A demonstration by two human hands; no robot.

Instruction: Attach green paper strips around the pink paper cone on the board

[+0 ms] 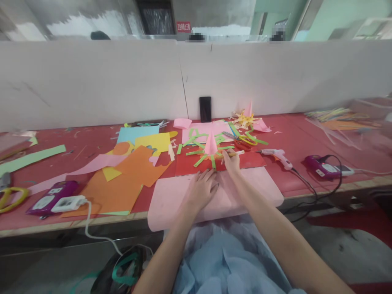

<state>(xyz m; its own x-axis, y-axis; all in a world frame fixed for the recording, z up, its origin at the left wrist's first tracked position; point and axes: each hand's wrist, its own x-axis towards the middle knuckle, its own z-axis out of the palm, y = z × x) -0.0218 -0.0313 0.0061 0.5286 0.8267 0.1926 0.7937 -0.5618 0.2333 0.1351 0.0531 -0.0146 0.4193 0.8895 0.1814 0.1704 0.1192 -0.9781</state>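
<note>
My right hand [232, 160] is closed around a thin yellowish pen-like stick [233, 154], right beside a pink paper cone [210, 143]. The cone stands upright, with green paper strips [201, 160] spread out around its base on a red sheet [252, 159]. Flat and open, my left hand [204, 185] rests on a large pink sheet [171, 200], its fingertips near the red sheet's front edge and the lower strips. Whether those fingertips press on a strip is too blurred to tell.
A pink glue gun [277, 157] lies to the right, near a purple power strip [323, 166]. Yellow-handled scissors [247, 141] sit behind my right hand. Orange paper [107, 188] and another purple power strip [55, 198] are on the left. A phone [205, 109] leans on the partition.
</note>
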